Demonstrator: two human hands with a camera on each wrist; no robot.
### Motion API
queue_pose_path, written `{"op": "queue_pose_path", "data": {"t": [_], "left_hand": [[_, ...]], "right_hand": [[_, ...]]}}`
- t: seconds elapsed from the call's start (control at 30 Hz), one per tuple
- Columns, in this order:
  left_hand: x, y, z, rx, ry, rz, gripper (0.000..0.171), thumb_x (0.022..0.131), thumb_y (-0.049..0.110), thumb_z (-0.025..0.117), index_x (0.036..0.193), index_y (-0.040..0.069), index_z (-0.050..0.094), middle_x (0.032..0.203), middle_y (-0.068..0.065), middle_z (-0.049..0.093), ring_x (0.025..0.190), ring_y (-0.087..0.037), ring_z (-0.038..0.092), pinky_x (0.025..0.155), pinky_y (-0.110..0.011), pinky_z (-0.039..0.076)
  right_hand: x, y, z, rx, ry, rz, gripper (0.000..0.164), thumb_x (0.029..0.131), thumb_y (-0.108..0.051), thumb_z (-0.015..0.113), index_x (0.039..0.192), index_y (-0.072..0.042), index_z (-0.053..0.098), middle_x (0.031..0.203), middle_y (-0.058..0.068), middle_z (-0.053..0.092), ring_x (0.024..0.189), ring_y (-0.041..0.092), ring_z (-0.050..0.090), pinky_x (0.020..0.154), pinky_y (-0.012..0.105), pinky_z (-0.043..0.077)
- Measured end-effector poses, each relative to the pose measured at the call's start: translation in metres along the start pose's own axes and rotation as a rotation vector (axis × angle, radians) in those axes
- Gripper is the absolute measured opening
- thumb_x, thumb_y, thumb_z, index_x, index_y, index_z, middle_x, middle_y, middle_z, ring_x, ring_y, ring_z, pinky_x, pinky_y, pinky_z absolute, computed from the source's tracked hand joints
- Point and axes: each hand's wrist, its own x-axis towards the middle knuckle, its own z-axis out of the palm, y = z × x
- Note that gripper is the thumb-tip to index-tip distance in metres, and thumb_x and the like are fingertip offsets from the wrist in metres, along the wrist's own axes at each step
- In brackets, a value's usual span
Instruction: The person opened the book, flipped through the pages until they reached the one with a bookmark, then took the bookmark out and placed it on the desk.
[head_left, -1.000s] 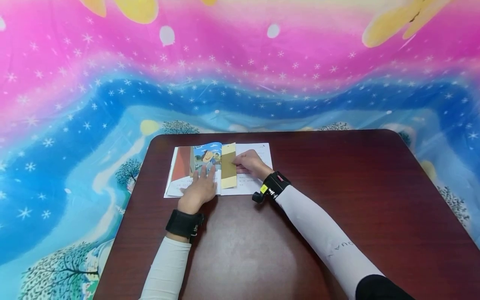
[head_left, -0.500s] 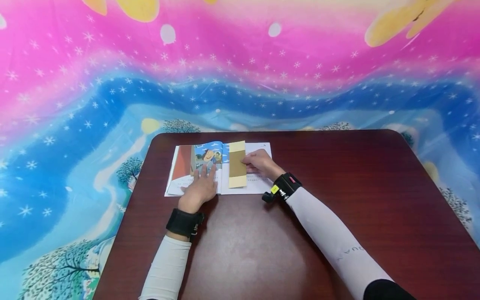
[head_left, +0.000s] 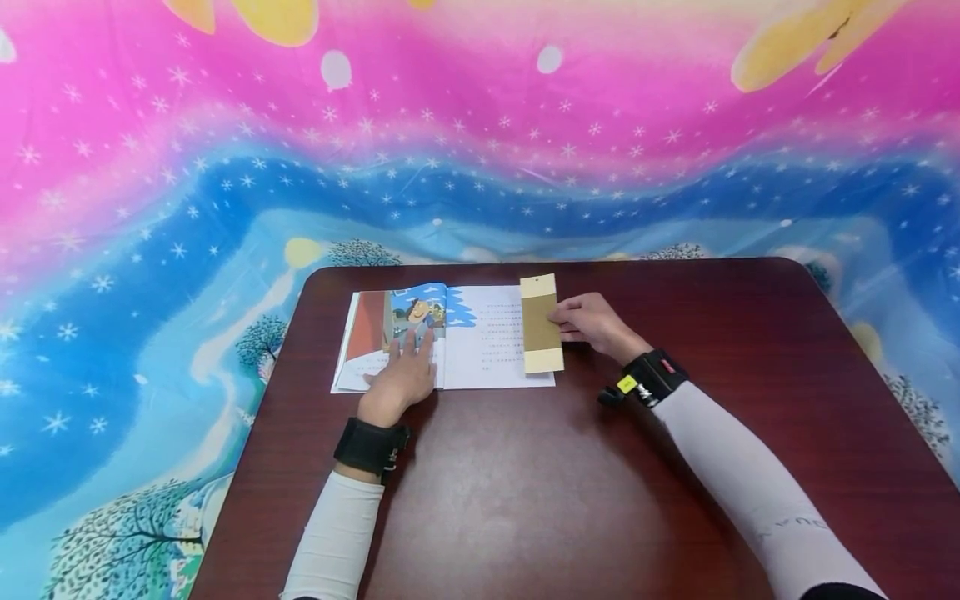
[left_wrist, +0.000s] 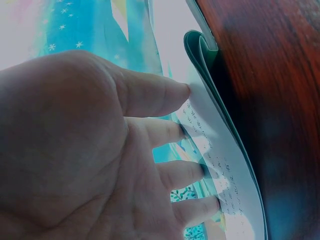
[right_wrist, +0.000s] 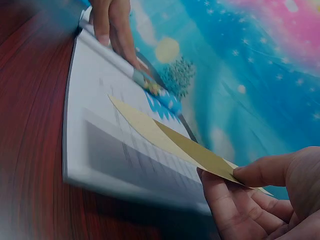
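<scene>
An open picture book (head_left: 465, 358) lies on the dark red-brown table, with a cartoon picture on its left page and printed text on the right. My left hand (head_left: 403, 379) rests on the left page, fingers spread and straight; the left wrist view shows its fingertips on the paper. Between thumb and fingers my right hand (head_left: 596, 323) pinches the right long edge of a bookmark (head_left: 540, 325), a flat card strip, brown in the middle and cream at both ends. In the right wrist view the bookmark (right_wrist: 185, 150) is slightly bowed, raised over the right page's outer edge.
The wooden table (head_left: 510, 492) has rounded far corners. Behind it hangs a pink and blue cloth (head_left: 480, 167) printed with snowflakes and trees. Both wrists wear black straps with cameras.
The bookmark has moved right in my right hand, from near the book's spine to the right page's outer edge, uncovering the text. My left hand has stayed in place.
</scene>
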Motion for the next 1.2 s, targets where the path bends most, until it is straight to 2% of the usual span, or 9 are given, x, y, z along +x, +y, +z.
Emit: {"op": "queue_pose_path", "data": {"t": [0.23,0.43,0.7,0.93,1.2], "left_hand": [[0.000,0.001,-0.001,-0.018,-0.008,0.009,0.067,0.103,0.031,0.036,0.161,0.017,0.005,0.166,-0.015,0.000,0.149,-0.041,0.002,0.090,-0.085,0.020],[0.000,-0.003,-0.001,-0.020,-0.009,0.023,0.068,0.103,0.031,0.036,0.161,0.017,0.004,0.166,-0.015,0.000,0.149,-0.041,0.002,0.090,-0.086,0.019],[0.000,-0.003,-0.002,-0.036,-0.015,0.026,0.068,0.103,0.031,0.036,0.161,0.017,0.004,0.166,-0.015,-0.001,0.149,-0.041,0.002,0.091,-0.085,0.019],[-0.001,-0.003,-0.001,-0.040,-0.012,0.034,0.068,0.103,0.031,0.036,0.161,0.017,0.004,0.166,-0.015,-0.001,0.149,-0.041,0.002,0.091,-0.085,0.018],[-0.003,-0.004,-0.003,-0.048,-0.001,0.038,0.067,0.103,0.031,0.036,0.161,0.017,0.005,0.166,-0.015,0.000,0.149,-0.040,0.002,0.091,-0.086,0.018]], "right_hand": [[-0.019,0.019,-0.045,-0.083,0.029,-0.021,0.041,0.092,-0.017,0.064,0.123,0.008,0.060,0.110,0.014,0.062,0.087,0.018,0.063,0.079,0.031,0.058],[-0.027,0.038,-0.068,-0.119,0.037,-0.009,0.043,0.092,-0.021,0.066,0.123,0.008,0.060,0.108,0.012,0.061,0.086,0.016,0.063,0.077,0.029,0.058],[-0.030,0.046,-0.078,-0.135,0.039,-0.015,0.042,0.093,-0.017,0.063,0.123,0.012,0.059,0.106,0.014,0.062,0.085,0.018,0.062,0.077,0.029,0.058],[-0.034,0.041,-0.078,-0.161,0.030,-0.003,0.041,0.095,-0.015,0.059,0.126,0.012,0.058,0.120,0.027,0.061,0.093,0.022,0.066,0.081,0.032,0.057],[-0.039,0.041,-0.081,-0.162,0.045,-0.025,0.037,0.097,-0.014,0.056,0.123,0.012,0.059,0.121,0.032,0.061,0.099,0.029,0.068,0.081,0.036,0.057]]}}
